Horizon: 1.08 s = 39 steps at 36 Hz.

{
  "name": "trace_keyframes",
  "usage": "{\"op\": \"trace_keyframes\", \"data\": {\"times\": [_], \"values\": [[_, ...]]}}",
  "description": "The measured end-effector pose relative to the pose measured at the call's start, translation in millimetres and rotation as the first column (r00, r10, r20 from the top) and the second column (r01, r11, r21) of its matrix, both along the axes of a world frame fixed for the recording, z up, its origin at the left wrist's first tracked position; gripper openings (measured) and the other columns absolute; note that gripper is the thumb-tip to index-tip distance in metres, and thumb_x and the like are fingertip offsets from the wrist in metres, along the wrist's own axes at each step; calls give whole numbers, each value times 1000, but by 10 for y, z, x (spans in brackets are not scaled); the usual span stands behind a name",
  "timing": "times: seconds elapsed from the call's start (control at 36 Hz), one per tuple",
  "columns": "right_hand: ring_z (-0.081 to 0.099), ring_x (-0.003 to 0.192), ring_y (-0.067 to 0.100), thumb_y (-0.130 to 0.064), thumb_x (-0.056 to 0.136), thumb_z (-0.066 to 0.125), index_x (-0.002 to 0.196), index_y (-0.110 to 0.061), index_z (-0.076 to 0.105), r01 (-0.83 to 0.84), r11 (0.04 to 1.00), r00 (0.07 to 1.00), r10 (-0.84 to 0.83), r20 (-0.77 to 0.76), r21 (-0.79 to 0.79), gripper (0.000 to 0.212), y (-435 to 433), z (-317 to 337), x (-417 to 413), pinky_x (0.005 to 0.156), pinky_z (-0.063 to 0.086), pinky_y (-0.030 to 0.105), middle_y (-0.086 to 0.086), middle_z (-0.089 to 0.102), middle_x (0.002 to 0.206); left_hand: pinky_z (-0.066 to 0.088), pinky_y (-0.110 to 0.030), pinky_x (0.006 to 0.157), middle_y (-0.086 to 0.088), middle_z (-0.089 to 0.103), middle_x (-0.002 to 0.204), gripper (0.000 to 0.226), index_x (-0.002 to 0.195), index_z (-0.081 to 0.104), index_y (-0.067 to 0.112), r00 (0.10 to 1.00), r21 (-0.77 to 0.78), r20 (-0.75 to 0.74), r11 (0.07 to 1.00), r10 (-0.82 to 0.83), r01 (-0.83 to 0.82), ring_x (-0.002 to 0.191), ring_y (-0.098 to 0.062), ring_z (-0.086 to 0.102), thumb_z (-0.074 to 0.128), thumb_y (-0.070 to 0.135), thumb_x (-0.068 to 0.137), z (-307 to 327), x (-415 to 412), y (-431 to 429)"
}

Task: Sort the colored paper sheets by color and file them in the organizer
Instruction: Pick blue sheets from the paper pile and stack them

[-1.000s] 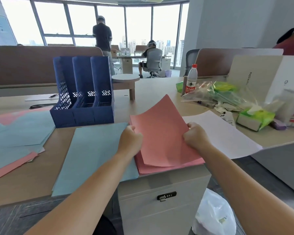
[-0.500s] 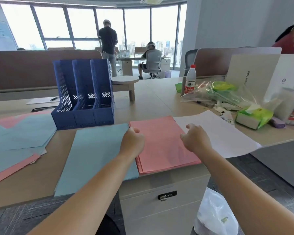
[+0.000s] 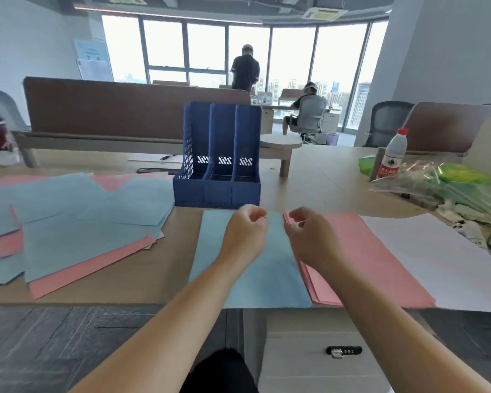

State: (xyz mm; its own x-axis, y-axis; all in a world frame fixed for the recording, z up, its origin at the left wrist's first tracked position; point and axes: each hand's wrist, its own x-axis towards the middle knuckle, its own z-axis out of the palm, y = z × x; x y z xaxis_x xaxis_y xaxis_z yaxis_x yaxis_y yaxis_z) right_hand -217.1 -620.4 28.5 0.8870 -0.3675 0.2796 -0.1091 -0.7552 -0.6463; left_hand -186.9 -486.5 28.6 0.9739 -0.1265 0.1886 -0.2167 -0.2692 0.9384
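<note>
Paper sheets: a blue sheet (image 3: 267,279) lies at lower centre, with a pink stack (image 3: 366,259) just beside it on the right. A white sheet (image 3: 437,265) lies further right, and a mixed pile (image 3: 68,222) lies at left. The organizer (image 3: 219,165) stands upright just behind the blue sheet. The left hand (image 3: 245,231) and right hand (image 3: 309,236) are side by side above the sheets. Their fingers are curled and apparently grip nothing.

To my right: red-capped water bottle (image 3: 393,154) just beside a clear plastic bag (image 3: 425,181) of green packets; combination lock (image 3: 343,351) on the drawer below
</note>
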Motion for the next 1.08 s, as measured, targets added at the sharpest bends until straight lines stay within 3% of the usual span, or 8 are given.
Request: {"op": "trace_keyframes", "data": {"times": [0.31,0.39,0.5,0.56,0.69,0.75,0.83,1.08], "values": [[55,102,16,-23,95,54,126,-19,59,-295,955,954,296,-38,22,32,1823,-93,938,81,38,27,0,57,129,52,-25,62,0,68,100,21,103,66,17,957,-21,-47,958,285,-286,75,-10,66,49,14,90,-50,608,1968],[57,113,19,-25,95,55,129,-18,59,-362,932,929,361,-78,1,35,2281,-185,1181,86,40,27,1,60,130,50,-24,70,1,68,100,22,104,67,15,936,7,-35,937,350,-350,89,-16,66,51,12,88,-100,772,2469],[56,110,17,-33,99,53,136,-20,54,-445,895,885,434,-169,-32,39,2740,-356,1484,87,43,26,0,53,139,41,-23,60,6,62,82,19,95,65,20,918,82,-36,917,394,-390,70,-11,57,50,11,88,-173,959,2978],[52,122,20,-37,99,53,139,-20,52,-465,885,870,452,-197,-21,44,2903,-444,1665,100,42,30,0,47,147,38,-26,64,1,55,76,17,82,58,23,914,130,-12,907,406,-401,65,-20,47,49,8,85,-235,1064,3153],[20,148,23,-58,96,45,150,-28,38,-444,877,866,368,-339,-182,62,3153,-585,2100,119,22,46,-3,26,161,47,-30,75,-1,66,95,19,93,67,16,902,250,-59,881,427,-400,88,-21,60,50,10,87,-362,1305,3485],[17,148,27,-67,93,41,152,-30,34,-434,863,867,321,-380,-260,69,3196,-613,2240,117,22,50,-3,23,161,46,-31,84,1,65,108,24,105,66,15,901,305,-78,870,428,-387,100,-19,59,49,14,88,-394,1415,3590],[19,147,30,-77,88,33,153,-32,29,-427,844,853,255,-456,-326,78,3249,-651,2395,115,22,51,-3,22,161,41,-26,81,5,59,113,29,115,64,18,903,352,-85,860,422,-369,99,-15,54,48,16,90,-428,1572,3726],[6,152,32,-78,90,21,156,-34,21,-473,804,814,242,-528,-361,79,3506,-688,2515,120,7,56,-2,7,166,46,-34,90,-3,58,116,28,114,61,15,914,536,-61,786,401,-309,109,-25,57,48,16,90,-351,1959,4055]]}}
